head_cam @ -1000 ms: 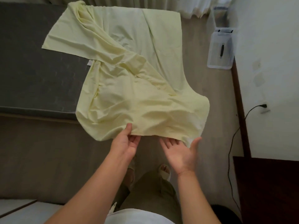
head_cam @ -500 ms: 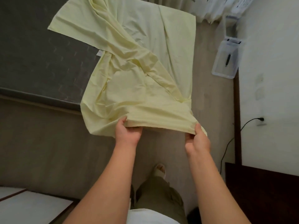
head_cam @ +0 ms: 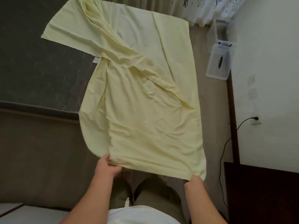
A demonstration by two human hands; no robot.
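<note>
A pale yellow sheet [head_cam: 145, 120] stretches from the grey mattress [head_cam: 35, 67] at the top left down towards me, with a twisted fold running across its middle. My left hand [head_cam: 107, 167] pinches the sheet's near edge at its left side. My right hand [head_cam: 195, 179] grips the same edge at its right corner. The near part of the sheet is pulled fairly flat between the two hands and hangs above the floor.
The mattress edge runs along the left. A clear plastic box [head_cam: 219, 62] holding a dark object sits on the floor by the white wall. A black cable [head_cam: 226, 143] runs from a wall socket. Dark wooden furniture [head_cam: 262, 191] stands at the lower right. Curtains hang at the top.
My right hand went from open under the sheet to gripping its edge. Both hands then moved apart and towards me, pulling the near edge wide and flattening the cloth.
</note>
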